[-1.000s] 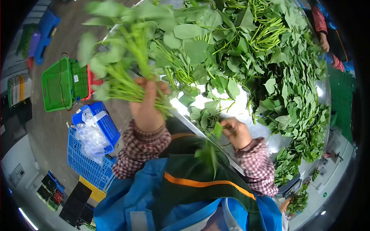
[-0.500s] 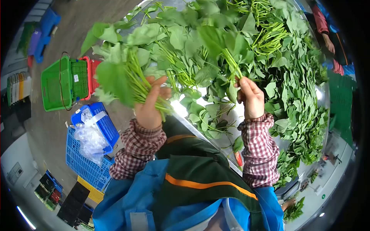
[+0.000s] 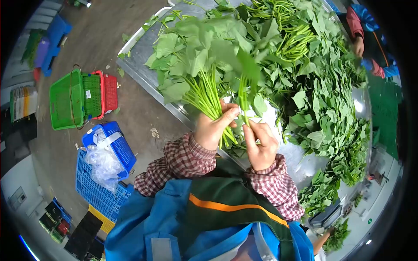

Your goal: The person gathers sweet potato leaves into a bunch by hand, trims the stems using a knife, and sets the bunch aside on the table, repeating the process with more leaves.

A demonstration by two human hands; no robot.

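A thick bunch of green leafy stems (image 3: 204, 93) is wrapped in my left hand (image 3: 213, 127), its leaves pointing away from me and its cut ends below the fingers. Close beside it on the right, my right hand (image 3: 262, 144) pinches a few thinner stems (image 3: 244, 93) between thumb and fingers. Their leaves are blurred. Both hands are over the near edge of a metal table (image 3: 150, 71). Beyond and to the right of them lies a large heap of leafy greens (image 3: 333, 117), with bundled stems (image 3: 300, 41) near the top.
Green (image 3: 65, 100) and red baskets (image 3: 109, 93) stand on the floor at left. Below them, a blue basket (image 3: 117, 143) with clear plastic bags rests on a blue crate (image 3: 93, 180). Another person's hand (image 3: 359, 46) shows at upper right, and an arm (image 3: 321, 243) at lower right.
Both hands have come together near the middle, the left moving right with its bunch and the right moving left with its stems. The view has shifted slightly, showing more of the table's left edge.
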